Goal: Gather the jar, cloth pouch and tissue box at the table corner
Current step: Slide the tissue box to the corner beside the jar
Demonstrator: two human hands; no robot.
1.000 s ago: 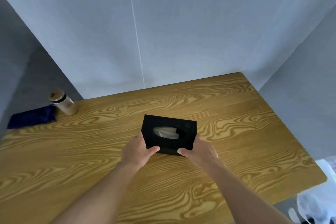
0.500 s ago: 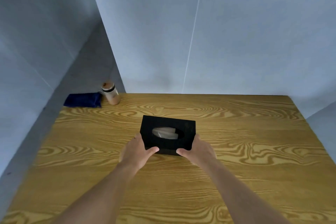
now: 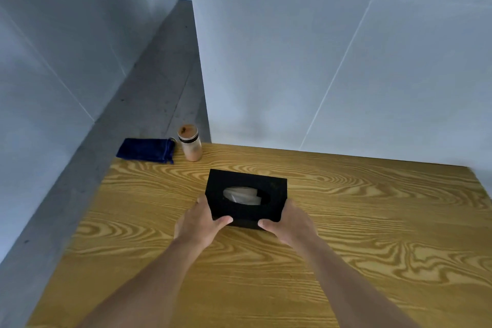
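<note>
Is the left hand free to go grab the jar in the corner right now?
Probably not yet: the left hand grips the tissue box together with the right hand. The table between box and jar looks unobstructed.

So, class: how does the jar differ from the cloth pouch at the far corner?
The jar stands upright; the cloth pouch lies flat. The jar is clear and rigid with tan contents; the pouch is dark blue, soft fabric. Both sit untouched at the table corner, side by side.
</note>
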